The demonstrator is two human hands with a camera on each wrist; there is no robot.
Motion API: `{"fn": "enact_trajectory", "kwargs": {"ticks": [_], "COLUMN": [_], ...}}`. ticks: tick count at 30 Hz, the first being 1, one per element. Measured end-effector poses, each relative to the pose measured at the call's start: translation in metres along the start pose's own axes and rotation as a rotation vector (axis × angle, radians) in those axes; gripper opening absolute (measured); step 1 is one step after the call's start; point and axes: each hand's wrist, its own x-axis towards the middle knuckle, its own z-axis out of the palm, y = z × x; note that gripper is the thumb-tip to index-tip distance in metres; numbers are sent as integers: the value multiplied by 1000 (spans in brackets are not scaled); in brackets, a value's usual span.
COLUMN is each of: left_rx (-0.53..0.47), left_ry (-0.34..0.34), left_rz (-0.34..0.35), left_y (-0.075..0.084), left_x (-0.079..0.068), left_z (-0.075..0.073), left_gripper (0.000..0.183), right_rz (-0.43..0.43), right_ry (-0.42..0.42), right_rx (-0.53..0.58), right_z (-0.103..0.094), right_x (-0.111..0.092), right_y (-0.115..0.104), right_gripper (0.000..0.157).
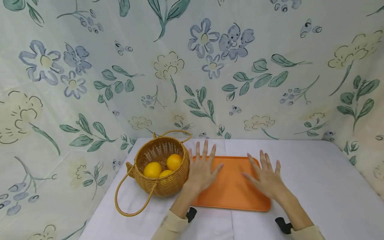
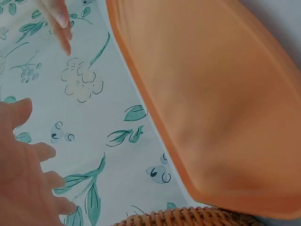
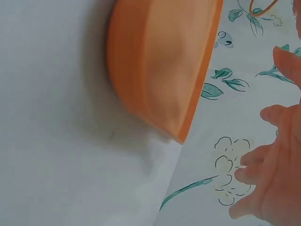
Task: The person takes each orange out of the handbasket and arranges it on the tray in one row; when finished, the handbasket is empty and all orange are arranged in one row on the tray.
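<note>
1. Hovering with its fingers spread, the left hand (image 1: 200, 175) was released, above the left side of the orange tray (image 1: 229, 181).
2. The right hand (image 1: 267, 180) was likewise relaxed and grasped nothing, above the tray's right side.
3. The tray lay on the white cloth (image 1: 312, 180), close to the right of the wicker basket (image 1: 163, 189); whether the two touched could not be told.
4. Handling the tray well seemed to call for level hands, with even pressure on opposite rims, so that neither end tipped.
5. The left hand had the tighter room: it needed to stay clear of the basket, whose yellow fruits (image 1: 152, 170) might have rolled if it was knocked.
</note>
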Motion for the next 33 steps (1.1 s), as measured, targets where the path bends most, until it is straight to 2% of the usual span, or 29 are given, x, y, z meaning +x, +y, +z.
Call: {"fn": "enact_trajectory", "kwargs": {"ticks": [8,14,17,22,28,33], "left_rx": [-93,-147,-176,-252,-384,-498], "left_ry": [16,22,14,-39,-135,-194], "left_rz": [-24,-65,-64,-73,-97,-96], "left_y": [-19,-36,-47,-69,-100,-121], "left_x": [-5,-15,-21,-30,-34,-34], "left_z": [-26,-45,-55,-73,-95,-110], "left_gripper": [77,78,78,76,74,72], "right_rz": [68,113,134,127,92,85], "right_ry": [-142,-264,-318,-388,-384,-408], "right_rx": [135,189,217,242,250,198], "right_z": [-1,3,4,8,11,9], "right_x": [-5,-4,-4,-5,-7,-5], "right_y": [18,31,37,47,55,53], "right_gripper": [86,90,92,95,88,86]}}
